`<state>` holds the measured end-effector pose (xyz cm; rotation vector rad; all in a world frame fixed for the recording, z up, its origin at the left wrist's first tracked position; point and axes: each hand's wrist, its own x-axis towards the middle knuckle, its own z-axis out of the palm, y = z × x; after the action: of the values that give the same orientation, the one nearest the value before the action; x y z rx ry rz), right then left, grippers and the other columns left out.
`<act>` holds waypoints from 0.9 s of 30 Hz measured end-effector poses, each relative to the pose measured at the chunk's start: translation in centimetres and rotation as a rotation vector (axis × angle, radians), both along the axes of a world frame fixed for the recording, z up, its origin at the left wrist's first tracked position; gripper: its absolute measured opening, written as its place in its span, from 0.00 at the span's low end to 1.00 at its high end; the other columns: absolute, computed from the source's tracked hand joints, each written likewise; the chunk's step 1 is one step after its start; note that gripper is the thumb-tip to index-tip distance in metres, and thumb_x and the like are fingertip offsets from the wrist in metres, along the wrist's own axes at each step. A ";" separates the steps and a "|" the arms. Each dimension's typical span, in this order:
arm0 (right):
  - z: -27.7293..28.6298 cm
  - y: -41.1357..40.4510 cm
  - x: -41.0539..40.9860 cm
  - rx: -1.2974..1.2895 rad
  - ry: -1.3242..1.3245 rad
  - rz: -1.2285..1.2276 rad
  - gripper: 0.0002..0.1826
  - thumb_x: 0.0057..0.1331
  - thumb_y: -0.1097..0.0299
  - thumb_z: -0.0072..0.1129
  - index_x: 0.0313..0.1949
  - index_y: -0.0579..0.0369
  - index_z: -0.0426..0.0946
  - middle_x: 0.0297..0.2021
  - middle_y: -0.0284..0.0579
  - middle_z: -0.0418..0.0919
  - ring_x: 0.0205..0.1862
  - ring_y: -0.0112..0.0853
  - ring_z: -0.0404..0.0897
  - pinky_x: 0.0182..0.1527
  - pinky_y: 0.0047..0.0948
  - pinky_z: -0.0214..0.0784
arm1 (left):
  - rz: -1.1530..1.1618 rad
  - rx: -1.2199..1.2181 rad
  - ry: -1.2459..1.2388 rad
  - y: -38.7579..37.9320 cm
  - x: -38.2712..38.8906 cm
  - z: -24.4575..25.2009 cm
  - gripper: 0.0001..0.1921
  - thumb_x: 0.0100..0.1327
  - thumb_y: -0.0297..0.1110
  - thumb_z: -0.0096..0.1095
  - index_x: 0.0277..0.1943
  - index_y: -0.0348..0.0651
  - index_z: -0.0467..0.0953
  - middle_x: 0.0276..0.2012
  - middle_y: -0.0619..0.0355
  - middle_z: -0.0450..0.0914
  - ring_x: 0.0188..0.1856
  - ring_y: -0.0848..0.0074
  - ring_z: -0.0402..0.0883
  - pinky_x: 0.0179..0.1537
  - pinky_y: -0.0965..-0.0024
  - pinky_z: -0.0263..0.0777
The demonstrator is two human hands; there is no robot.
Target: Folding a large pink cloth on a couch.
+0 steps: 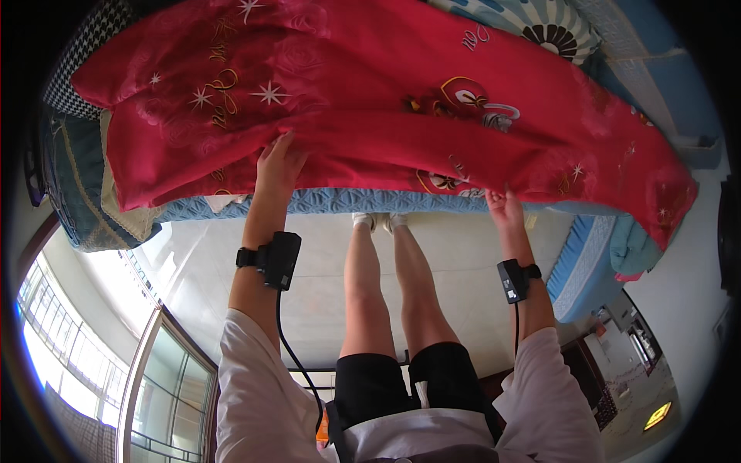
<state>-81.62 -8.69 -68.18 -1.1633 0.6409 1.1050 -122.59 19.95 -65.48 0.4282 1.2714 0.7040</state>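
Observation:
A red printed fabric cover (359,75) with roses, white stars, hearts and gold lettering lies spread across a sofa or bed in front of me, its surface wrinkled into long folds. My left hand (279,168) grips a fold of it left of centre; some of its fingertips are hidden against the cloth. Further right, my right hand (505,207) pinches the near edge of the cover between thumb and fingers. Below that edge shows a strip of blue quilted padding (370,201).
Blue padded fabric with a cream lace-edged cloth (124,182) is at the left end, beside a houndstooth cushion (75,75). A patterned cushion (550,35) lies at the upper right. At right are a blue seat (584,260) and a folded teal cloth (634,246). A glass door (173,382) stands lower left.

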 end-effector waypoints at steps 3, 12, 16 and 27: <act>-1.4 -3.5 -0.4 -0.170 -0.033 0.126 0.07 0.66 0.66 0.47 0.42 0.53 0.68 0.23 0.36 0.73 0.29 0.30 0.74 0.47 0.40 0.67 | 0.364 -0.376 0.119 -2.9 1.3 -1.9 0.14 0.56 0.30 0.63 0.44 0.41 0.69 0.35 0.58 0.73 0.40 0.73 0.73 0.39 0.68 0.70; 0.1 -2.9 -3.6 -0.425 -0.136 0.438 0.14 0.63 0.62 0.54 0.46 0.49 0.66 0.32 0.35 0.74 0.37 0.31 0.76 0.42 0.39 0.70 | 0.574 -0.082 0.529 -8.1 -5.1 -4.6 0.09 0.62 0.30 0.55 0.44 0.39 0.71 0.38 0.55 0.77 0.35 0.70 0.77 0.29 0.75 0.71; 0.0 -3.7 -0.6 -0.520 -0.231 0.265 0.16 0.60 0.63 0.57 0.45 0.51 0.66 0.38 0.35 0.71 0.39 0.29 0.71 0.45 0.36 0.69 | -0.879 0.238 1.394 -8.0 -5.2 -2.7 0.11 0.59 0.35 0.55 0.39 0.35 0.73 0.34 0.46 0.79 0.34 0.61 0.78 0.32 0.62 0.72; -1.8 -9.9 14.6 -0.249 -0.186 -0.170 0.18 0.62 0.60 0.56 0.48 0.48 0.65 0.41 0.37 0.71 0.45 0.32 0.71 0.57 0.43 0.57 | 0.066 -0.158 0.328 -6.6 -7.4 -3.5 0.08 0.60 0.35 0.49 0.35 0.40 0.71 0.31 0.53 0.76 0.37 0.61 0.76 0.39 0.63 0.72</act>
<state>-67.02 -18.55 -70.01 -1.3793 0.7318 0.7775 -130.03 13.35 -68.96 0.3836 1.6450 0.5978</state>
